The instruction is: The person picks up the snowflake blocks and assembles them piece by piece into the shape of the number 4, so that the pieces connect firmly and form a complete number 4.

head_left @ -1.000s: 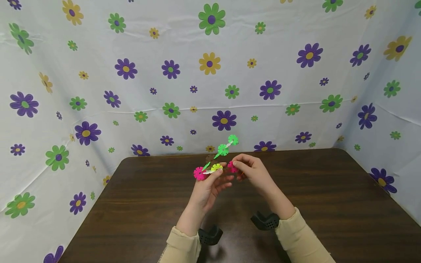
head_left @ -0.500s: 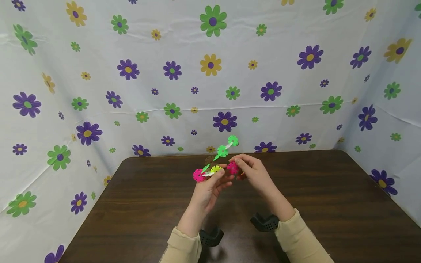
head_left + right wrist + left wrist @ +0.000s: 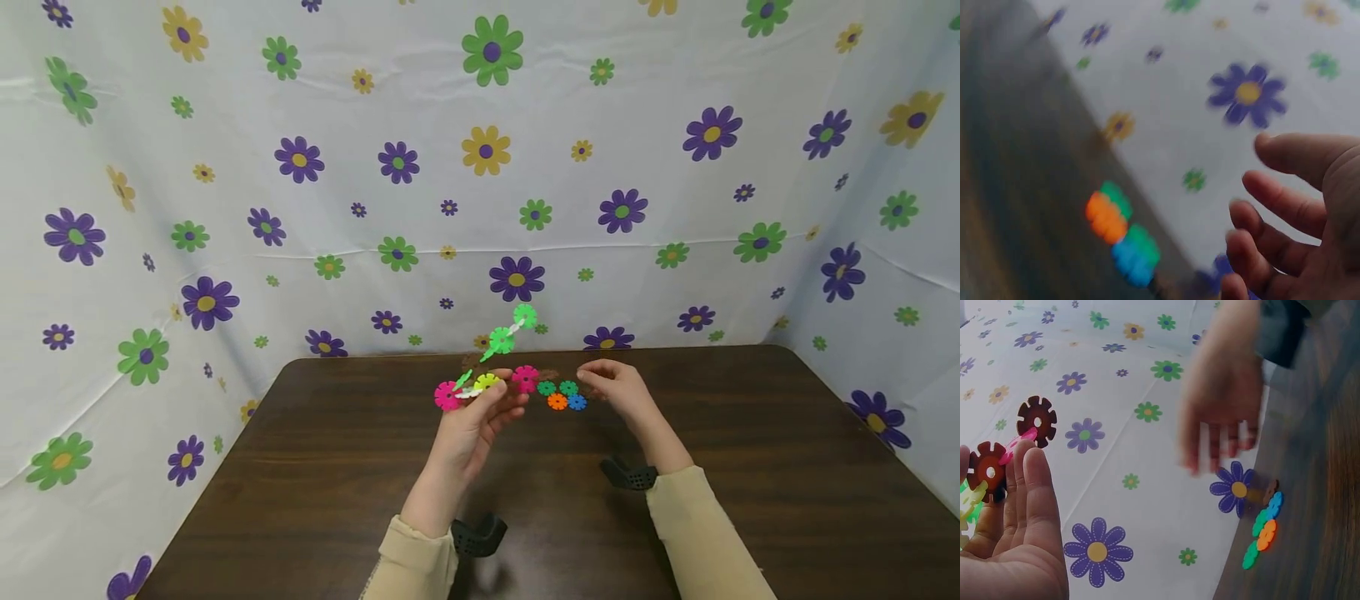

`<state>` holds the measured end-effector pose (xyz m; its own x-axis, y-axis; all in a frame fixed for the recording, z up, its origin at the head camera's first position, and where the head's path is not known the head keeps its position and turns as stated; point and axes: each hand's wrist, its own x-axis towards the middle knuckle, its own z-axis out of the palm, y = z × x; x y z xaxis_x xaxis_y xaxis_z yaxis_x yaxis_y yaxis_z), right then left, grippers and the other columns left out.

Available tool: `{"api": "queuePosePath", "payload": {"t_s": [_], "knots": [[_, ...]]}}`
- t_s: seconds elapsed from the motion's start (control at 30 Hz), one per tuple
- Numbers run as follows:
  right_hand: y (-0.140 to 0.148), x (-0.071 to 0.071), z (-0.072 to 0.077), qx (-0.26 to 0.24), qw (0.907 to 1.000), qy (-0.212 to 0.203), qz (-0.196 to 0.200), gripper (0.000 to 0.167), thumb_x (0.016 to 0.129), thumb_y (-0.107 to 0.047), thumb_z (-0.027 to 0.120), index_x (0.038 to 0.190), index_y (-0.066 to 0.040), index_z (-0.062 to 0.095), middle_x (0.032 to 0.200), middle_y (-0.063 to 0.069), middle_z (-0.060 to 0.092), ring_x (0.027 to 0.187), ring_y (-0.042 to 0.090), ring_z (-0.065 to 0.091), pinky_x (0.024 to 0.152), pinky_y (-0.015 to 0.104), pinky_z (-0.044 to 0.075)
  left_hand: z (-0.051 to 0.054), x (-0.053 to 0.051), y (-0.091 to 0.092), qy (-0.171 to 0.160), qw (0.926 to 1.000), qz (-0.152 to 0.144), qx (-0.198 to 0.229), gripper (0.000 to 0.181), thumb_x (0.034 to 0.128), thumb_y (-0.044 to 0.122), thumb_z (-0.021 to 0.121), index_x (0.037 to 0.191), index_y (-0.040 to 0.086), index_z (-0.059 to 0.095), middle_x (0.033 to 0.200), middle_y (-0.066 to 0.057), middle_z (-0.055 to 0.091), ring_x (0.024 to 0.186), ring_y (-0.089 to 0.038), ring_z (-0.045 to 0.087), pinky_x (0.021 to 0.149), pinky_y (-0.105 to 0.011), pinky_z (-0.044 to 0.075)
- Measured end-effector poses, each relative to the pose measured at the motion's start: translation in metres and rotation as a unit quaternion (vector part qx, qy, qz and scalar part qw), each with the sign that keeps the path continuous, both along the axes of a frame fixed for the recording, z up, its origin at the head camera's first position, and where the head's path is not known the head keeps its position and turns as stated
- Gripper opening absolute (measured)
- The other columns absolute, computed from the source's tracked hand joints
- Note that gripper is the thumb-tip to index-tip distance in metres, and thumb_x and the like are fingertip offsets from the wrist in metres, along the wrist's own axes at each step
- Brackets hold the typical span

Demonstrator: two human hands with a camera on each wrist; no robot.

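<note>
My left hand [image 3: 467, 433] pinches a chain of notched plastic discs between thumb and fingers above the table. Along it are a yellow disc [image 3: 487, 382], a pink disc [image 3: 447, 396] and green discs [image 3: 502, 340]. Another pink disc [image 3: 526, 379] extends to the right. In the left wrist view, that pink disc [image 3: 1017, 449] joins two brown discs [image 3: 1037, 420]. My right hand [image 3: 622, 398], apart from the chain, holds nothing; its fingers [image 3: 1279, 199] are loosely bent. Nearby on the table lie loose discs: orange [image 3: 557, 402], blue [image 3: 577, 402], two green [image 3: 568, 388] and a brown one [image 3: 1270, 491].
The dark wooden table [image 3: 337, 475] reaches back to a white flowered cloth [image 3: 420, 208], which also hangs at both sides. A black wrist mount [image 3: 480, 536] sits on the left wrist, another [image 3: 628, 475] on the right.
My right hand has let go of the chain's pink end and moved right, uncovering the loose discs on the table. My left hand keeps its grip on the chain, nearly in place.
</note>
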<state>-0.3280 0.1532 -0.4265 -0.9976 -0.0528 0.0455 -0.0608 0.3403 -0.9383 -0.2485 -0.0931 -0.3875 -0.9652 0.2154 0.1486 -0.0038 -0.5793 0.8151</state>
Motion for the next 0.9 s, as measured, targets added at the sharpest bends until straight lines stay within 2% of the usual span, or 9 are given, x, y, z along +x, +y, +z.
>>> {"api": "queuePosePath", "payload": {"t_s": [0.13,0.27,0.43,0.5,0.57,0.73,0.9], "knots": [[0.007,-0.011,-0.026,0.105,0.9944,0.007,-0.017,0.036,0.092,-0.022,0.067,0.118,0.002,0.064,0.112,0.020,0.064,0.099,0.034,0.059,0.086,0.048,0.048,0.000,0.000,-0.001,0.002,1.0000,0.001,-0.001,0.025,0.0971,0.011,0.059,0.118,-0.002,0.060,0.100,-0.009,0.070,0.090,-0.020,0.068,0.085,-0.033,0.053],[0.013,-0.015,-0.042,0.206,0.9779,0.025,-0.025,0.046,0.089,-0.020,0.068,0.129,0.001,0.058,0.104,0.021,0.062,0.094,0.034,0.057,0.078,0.046,0.047,0.000,-0.001,-0.002,0.003,1.0000,0.001,-0.002,0.032,0.0973,0.012,0.059,0.122,-0.007,0.055,0.099,-0.010,0.070,0.089,-0.020,0.068,0.084,-0.032,0.053],[0.019,-0.017,-0.050,0.289,0.9566,0.037,0.000,0.055,0.091,-0.023,0.065,0.140,-0.001,0.049,0.108,0.025,0.055,0.094,0.036,0.050,0.074,0.045,0.041,0.000,-0.002,-0.003,0.005,1.0000,-0.001,-0.005,0.026,0.0970,0.011,0.059,0.119,-0.004,0.059,0.097,-0.010,0.070,0.089,-0.020,0.068,0.084,-0.031,0.053],[0.018,-0.017,-0.051,0.302,0.9521,0.045,0.005,0.051,0.093,-0.023,0.063,0.139,-0.003,0.051,0.113,0.027,0.053,0.100,0.038,0.049,0.078,0.049,0.042,0.000,-0.002,-0.003,0.006,0.9999,0.000,-0.009,0.023,0.0968,0.010,0.059,0.116,-0.001,0.061,0.097,-0.010,0.070,0.088,-0.020,0.068,0.084,-0.031,0.053],[0.017,-0.016,-0.051,0.306,0.9510,0.048,0.002,0.046,0.093,-0.022,0.062,0.135,-0.004,0.056,0.109,0.024,0.053,0.097,0.036,0.048,0.078,0.049,0.043,0.001,-0.002,-0.003,0.008,0.9999,0.001,-0.015,0.022,0.0965,0.009,0.059,0.116,-0.001,0.062,0.097,-0.009,0.070,0.089,-0.020,0.068,0.084,-0.032,0.053],[0.015,-0.015,-0.050,0.296,0.9541,0.043,-0.010,0.032,0.091,-0.018,0.066,0.120,-0.004,0.065,0.110,0.024,0.052,0.097,0.038,0.050,0.082,0.052,0.044,0.001,-0.002,-0.003,0.015,0.9993,-0.001,-0.036,0.026,0.0956,0.008,0.059,0.119,-0.004,0.059,0.098,-0.008,0.070,0.089,-0.020,0.068,0.086,-0.033,0.053],[0.018,-0.014,-0.046,0.280,0.9599,0.019,0.005,0.031,0.087,-0.016,0.070,0.111,0.003,0.064,0.109,0.023,0.054,0.098,0.038,0.053,0.088,0.054,0.043,0.001,-0.003,-0.003,0.020,0.9985,-0.005,-0.050,0.026,0.0959,0.006,0.058,0.119,-0.006,0.058,0.098,-0.008,0.071,0.089,-0.020,0.068,0.086,-0.034,0.052]]}}
